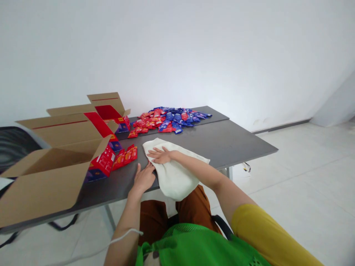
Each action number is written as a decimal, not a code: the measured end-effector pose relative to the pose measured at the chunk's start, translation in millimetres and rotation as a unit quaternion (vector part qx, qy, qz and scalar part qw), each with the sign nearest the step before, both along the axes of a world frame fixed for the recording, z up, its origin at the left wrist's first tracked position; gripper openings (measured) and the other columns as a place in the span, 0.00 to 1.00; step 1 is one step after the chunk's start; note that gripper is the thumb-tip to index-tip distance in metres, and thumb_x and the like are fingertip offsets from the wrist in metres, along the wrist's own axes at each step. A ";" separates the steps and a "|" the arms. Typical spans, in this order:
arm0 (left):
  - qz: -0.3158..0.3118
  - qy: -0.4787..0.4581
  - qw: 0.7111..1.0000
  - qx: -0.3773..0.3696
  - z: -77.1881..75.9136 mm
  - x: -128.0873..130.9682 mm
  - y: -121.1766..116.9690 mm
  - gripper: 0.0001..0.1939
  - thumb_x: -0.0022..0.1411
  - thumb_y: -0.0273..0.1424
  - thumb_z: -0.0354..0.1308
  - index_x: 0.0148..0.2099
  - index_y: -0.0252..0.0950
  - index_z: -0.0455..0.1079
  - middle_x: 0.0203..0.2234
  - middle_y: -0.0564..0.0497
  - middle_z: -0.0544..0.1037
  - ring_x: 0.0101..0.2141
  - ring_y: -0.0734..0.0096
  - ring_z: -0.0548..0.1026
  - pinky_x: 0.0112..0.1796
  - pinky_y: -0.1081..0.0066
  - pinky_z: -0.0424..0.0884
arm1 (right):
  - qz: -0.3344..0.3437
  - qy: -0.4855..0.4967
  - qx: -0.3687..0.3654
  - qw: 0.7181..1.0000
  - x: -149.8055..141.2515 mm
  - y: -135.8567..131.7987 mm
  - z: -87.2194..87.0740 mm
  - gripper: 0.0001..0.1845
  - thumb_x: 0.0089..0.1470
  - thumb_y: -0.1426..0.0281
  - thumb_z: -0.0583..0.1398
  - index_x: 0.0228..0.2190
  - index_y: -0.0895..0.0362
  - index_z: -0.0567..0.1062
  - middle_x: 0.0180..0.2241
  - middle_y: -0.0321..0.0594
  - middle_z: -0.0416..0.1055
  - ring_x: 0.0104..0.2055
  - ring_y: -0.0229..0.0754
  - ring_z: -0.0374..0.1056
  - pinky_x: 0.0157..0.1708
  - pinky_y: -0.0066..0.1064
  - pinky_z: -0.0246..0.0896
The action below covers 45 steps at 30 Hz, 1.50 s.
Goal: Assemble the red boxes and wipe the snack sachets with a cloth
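A cream-white cloth (pixel 177 175) lies over the front edge of the dark grey table (pixel 219 142), part of it hanging down toward my lap. My right hand (pixel 160 155) rests flat on the cloth's far left part, fingers spread. Beside it my left hand (pixel 144 178) lies on the table with its fingers stretched out, the fingertips at the cloth's left edge. Neither hand grips anything. Left of the cloth, several red packets (pixel 126 157) lie next to the boxes.
A large open cardboard box (pixel 39 188) stands at the left, flaps spread past the table edge. Behind it are smaller open red-and-blue boxes (pixel 123 123). Red and blue packets (pixel 172 118) are heaped at the back. A white cable (pixel 122 236) crosses my left forearm.
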<state>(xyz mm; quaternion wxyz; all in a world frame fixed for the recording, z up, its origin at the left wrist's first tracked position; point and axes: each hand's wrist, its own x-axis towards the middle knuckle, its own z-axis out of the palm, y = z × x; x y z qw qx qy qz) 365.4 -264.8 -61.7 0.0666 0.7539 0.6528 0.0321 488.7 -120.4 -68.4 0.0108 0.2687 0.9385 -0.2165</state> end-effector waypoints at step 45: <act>0.327 0.107 0.909 0.237 11.5 -61.0 56.9 0.22 0.70 0.25 0.33 0.52 0.32 0.67 0.44 0.36 0.72 0.44 0.52 0.72 0.42 0.58 0.65 | -0.168 0.005 0.218 0.961 152.5 -80.6 -14.9 0.33 0.64 0.48 0.44 0.66 0.44 0.52 0.68 0.32 0.45 0.70 0.49 0.38 0.65 0.54 0.34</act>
